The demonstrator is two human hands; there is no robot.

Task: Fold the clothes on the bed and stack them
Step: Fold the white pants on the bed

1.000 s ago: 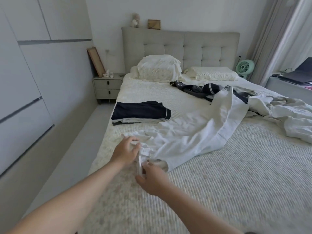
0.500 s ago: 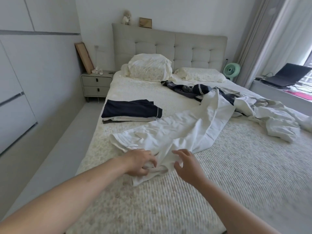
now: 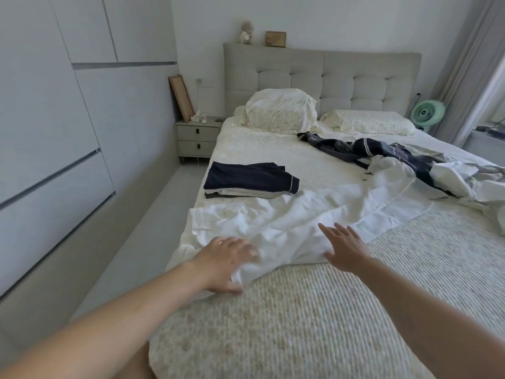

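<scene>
Spread garment [image 3: 314, 214] across bed [image 3: 328, 310], folded stack [image 3: 250, 181] behind it left, unfolded heap [image 3: 410, 160] right; pillows [image 3: 281, 110] at headboard.

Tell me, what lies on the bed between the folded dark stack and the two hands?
In the head view, the white garment spreads between the folded stack and the left hand and right hand, whose flat fingers rest on its near edge.

- No text, label, brand, number or sign can be read anywhere in the head view.
</scene>
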